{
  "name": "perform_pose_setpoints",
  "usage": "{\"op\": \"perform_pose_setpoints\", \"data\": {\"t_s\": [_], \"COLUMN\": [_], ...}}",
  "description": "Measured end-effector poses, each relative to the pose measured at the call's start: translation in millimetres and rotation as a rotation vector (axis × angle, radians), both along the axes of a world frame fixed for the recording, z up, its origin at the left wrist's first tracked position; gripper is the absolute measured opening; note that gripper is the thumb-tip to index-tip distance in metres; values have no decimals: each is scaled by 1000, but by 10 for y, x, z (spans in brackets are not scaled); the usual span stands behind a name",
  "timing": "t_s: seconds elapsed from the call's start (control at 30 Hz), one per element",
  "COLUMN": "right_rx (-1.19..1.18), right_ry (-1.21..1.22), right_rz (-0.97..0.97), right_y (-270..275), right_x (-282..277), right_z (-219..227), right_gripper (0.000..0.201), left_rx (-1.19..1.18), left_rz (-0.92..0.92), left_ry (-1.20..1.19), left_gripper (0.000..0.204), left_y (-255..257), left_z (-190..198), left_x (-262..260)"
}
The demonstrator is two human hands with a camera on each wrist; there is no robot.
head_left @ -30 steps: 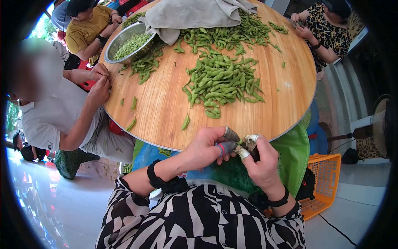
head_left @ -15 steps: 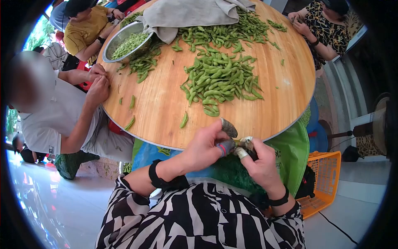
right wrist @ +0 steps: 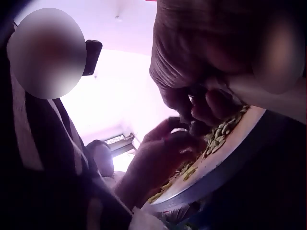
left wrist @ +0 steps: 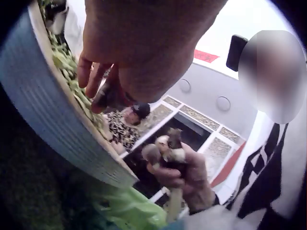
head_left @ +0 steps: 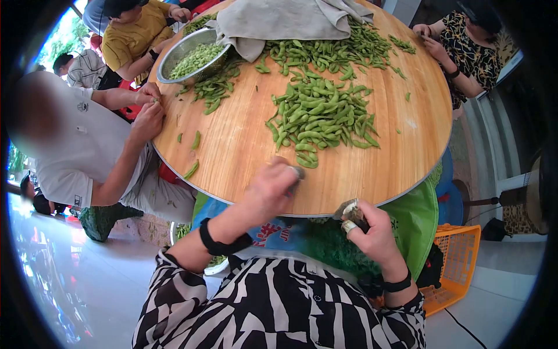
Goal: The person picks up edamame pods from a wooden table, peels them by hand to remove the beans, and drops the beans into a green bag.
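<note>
My left hand, blurred in the head view, is over the near part of the round wooden table, just short of a pile of green soybean pods. Its fingers bend loosely downward in the left wrist view, and no pod shows in them. A grey finger cover is on one of its digits. Beyond the table's near edge, my right hand stays in front of my body with curled fingers. White and dark finger covers wrap its tips; I cannot tell whether something is held behind them.
At the far left stands a metal colander of shelled beans. A grey cloth covers more pods at the back. Several people sit around the table. A green plastic bag hangs below its edge, beside an orange crate.
My hands, earlier together at a pod, are now apart. The left has moved forward and left over the table; the right has stayed near its place. The head view has shifted slightly.
</note>
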State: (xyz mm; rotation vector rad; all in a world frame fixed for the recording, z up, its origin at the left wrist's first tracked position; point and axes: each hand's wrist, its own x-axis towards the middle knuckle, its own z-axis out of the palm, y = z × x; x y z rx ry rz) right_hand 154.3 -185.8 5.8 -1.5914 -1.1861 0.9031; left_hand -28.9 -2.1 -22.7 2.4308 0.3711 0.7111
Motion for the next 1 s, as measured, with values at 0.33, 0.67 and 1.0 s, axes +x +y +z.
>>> {"op": "perform_pose_setpoints", "data": {"t_s": [0.33,0.67,1.0], "right_rx": [-144,-137,3], "right_ry": [305,316,566], "right_rz": [-48,-70,-11], "right_y": [-33,-113,135], "right_x": [56,8,-130], "right_z": [165,65,204], "right_gripper": [26,35,42], "left_rx": [396,121,-1154], "left_rz": [468,316,24], "left_ry": [287,289,6], "left_gripper": [23,19,12], "left_y": [519,581,-25], "left_z": [295,28,544], "left_x": [-444,127,189]}}
